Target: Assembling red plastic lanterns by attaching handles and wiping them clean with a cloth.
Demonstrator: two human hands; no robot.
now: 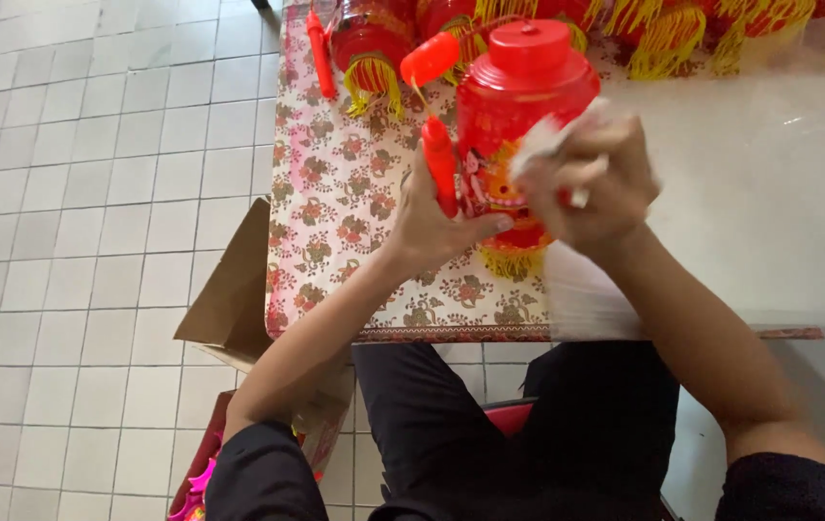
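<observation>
Hands (518,198) clasp red lantern (518,125) near table edge (403,333)

Counts, approx.: 2 hands – left hand (436,227), right hand (595,183). 1 red lantern (520,92) held between them, w/ 1 red handle stick (439,164). 1 more red stick (321,53) on the floral tablecloth (335,212). Other lanterns (369,43) at the back – at least 3, exact no. unclear. 1 cardboard box (234,294).
</observation>
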